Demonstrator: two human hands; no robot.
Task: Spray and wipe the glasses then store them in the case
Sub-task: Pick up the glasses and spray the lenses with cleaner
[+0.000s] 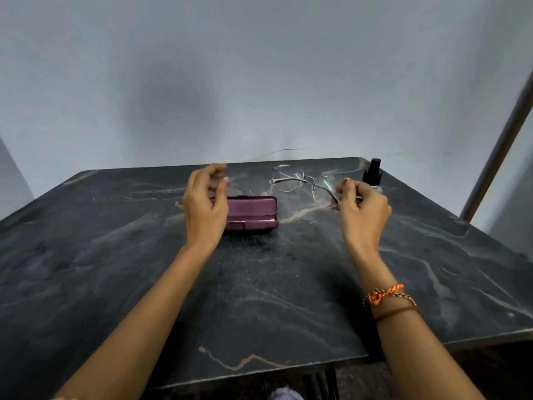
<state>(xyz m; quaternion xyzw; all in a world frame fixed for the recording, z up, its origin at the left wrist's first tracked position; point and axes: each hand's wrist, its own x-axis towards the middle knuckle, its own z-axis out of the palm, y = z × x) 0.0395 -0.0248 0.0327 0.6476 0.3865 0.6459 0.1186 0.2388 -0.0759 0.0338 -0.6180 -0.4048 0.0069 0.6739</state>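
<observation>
Thin metal-framed glasses are held above the dark marble table, their arms unfolded. My right hand pinches the frame at its right lens. A closed purple glasses case lies on the table in the middle. My left hand hovers over the case's left end with fingers curled and apart, holding nothing; it hides that end of the case. A small clear spray bottle with a black pump top stands at the far right, just behind my right hand.
A grey wall stands right behind the table's far edge. A slanted metal pole rises at the right. The table's near edge is close to my body, with dark bars under it.
</observation>
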